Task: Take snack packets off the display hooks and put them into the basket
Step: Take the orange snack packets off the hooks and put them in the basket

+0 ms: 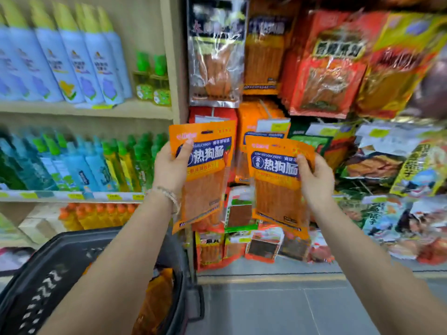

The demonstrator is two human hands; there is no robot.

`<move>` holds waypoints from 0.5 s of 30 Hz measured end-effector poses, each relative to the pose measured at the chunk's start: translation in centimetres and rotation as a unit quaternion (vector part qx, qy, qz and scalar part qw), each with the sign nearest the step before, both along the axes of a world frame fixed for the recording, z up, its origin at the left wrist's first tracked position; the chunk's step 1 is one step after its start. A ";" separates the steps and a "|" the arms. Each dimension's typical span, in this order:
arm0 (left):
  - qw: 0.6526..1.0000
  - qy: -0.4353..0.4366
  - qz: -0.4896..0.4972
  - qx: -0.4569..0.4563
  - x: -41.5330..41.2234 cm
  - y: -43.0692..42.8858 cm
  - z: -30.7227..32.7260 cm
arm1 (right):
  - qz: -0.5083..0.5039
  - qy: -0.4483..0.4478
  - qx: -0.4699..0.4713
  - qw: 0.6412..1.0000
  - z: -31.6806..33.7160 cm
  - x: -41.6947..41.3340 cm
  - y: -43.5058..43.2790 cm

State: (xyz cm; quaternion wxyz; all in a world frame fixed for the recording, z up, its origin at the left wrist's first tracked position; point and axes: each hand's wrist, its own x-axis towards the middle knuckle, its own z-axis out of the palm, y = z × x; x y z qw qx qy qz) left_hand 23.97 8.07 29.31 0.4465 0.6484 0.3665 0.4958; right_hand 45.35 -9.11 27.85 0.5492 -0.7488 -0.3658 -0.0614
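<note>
While I scan from the left, the far side is shelves of spray bottles [72,66], not my concern. Low at the left sits the dark basket [48,274], with something orange [154,303] inside it, too blurred to name.

The left hand [170,165] has its grip clamped on the left orange packet [205,170], thumb on the front near the upper left edge and fingers behind. This packet is held above the basket's right rim.

Just beside it is the right orange packet [278,182], same print. The right hand [314,177] has its grip clamped on that packet's right edge, thumb in front and fingers curled behind.

Both packets look free of the display hooks. The hooks themselves are hidden behind the hanging packets [326,68] on the rack at right.

My handling call: flat, light pouches of glossy film, so floppy and slick. The strips inside look thin and would likely bend if squeezed mid-body. Best hold is the stiffer sealed top band or a side seam, pinched front and back. The left packet is nearest the basket, so I'd drop it first and the right one after.
</note>
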 end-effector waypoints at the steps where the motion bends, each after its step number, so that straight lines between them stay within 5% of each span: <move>1: 1.000 -0.010 -0.014 0.007 0.9 0.3 1.1 | 0.001 -0.005 0.013 1.000 1.1 1.1 0.3; 15: 0.991 -0.101 -0.007 0.090 10.7 9.2 12.1 | 0.000 0.005 0.198 0.980 17.4 11.4 10.6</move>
